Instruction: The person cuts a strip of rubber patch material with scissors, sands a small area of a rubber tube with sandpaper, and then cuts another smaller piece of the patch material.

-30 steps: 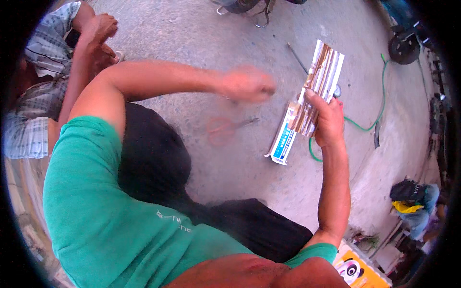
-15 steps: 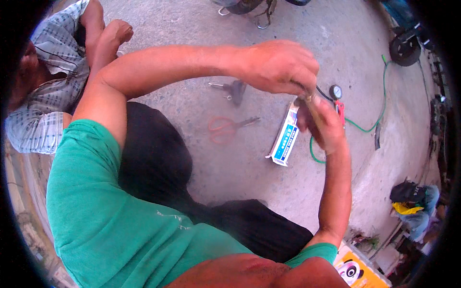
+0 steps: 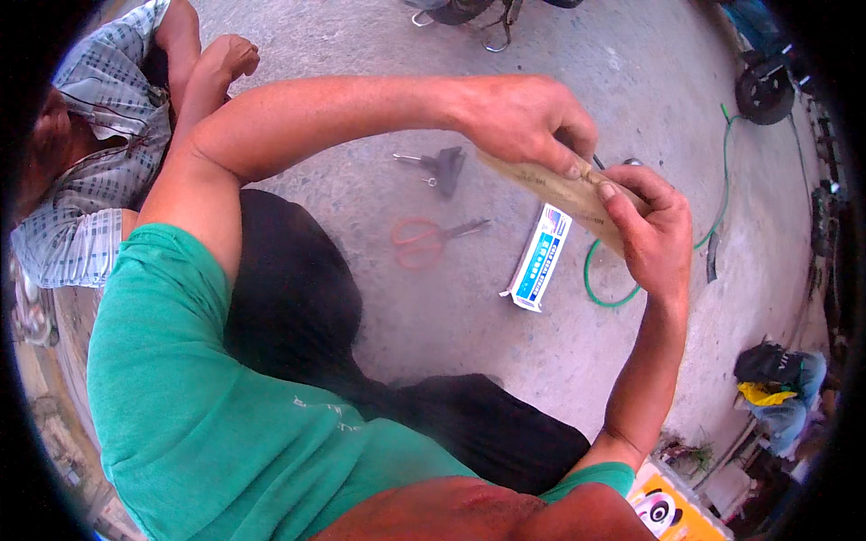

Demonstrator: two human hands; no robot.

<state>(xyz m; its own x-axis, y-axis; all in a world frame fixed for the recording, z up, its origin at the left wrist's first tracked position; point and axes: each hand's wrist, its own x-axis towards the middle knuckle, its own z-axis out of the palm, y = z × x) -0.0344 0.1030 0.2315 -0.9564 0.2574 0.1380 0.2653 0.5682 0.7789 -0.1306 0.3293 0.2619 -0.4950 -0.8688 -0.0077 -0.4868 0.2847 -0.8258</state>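
My left hand (image 3: pixel 528 122) and my right hand (image 3: pixel 657 216) pinch the upper edge of a tan sheet of sandpaper (image 3: pixel 552 187) between thumbs and fingers. The hands are close together, and the sheet slants down to the right with faint printed marks on its face. Below it on the concrete lies a slim white and blue box (image 3: pixel 539 257). Orange-handled scissors (image 3: pixel 419 242) rest left of the box, and a black key holder with keys (image 3: pixel 444 171) lies beyond them. A gauge behind my right hand is mostly hidden.
A green hose (image 3: pixel 591 290) curls over the concrete on the right. Someone in a checked shirt (image 3: pixel 99 180) sits at my left. Toward the far right stands a wheel (image 3: pixel 765 95); nearer are a black bag (image 3: pixel 767 362) and an orange panda-printed box (image 3: pixel 693 507).
My hands, blurred and bunched over the sheet before, now hold it stretched out flat. My right hand has shifted to the right and now covers most of the gauge.
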